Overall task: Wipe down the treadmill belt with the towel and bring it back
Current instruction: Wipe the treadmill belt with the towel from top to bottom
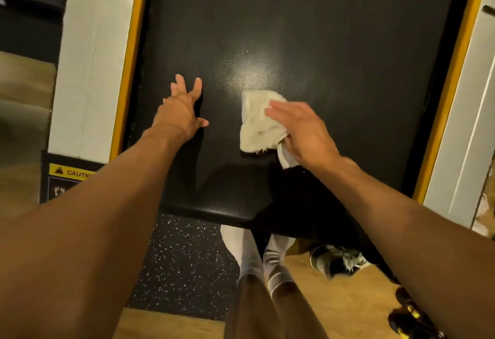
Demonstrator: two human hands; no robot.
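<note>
The black textured treadmill belt (pixel 308 30) fills the middle of the view, with a glare spot near its centre. A crumpled white towel (pixel 257 122) lies on the belt. My right hand (pixel 302 130) rests on the towel's right side with fingers over it and the thumb under a fold, gripping it. My left hand (pixel 182 111) is pressed flat on the bare belt to the left of the towel, fingers spread, holding nothing.
Yellow strips and white side rails (pixel 93 57) border the belt on both sides. A caution label (pixel 72 172) sits at the left rear corner. Below the belt's end are speckled black matting (pixel 184 263), wood floor, my socked feet (pixel 257 261) and a sneaker (pixel 337 261).
</note>
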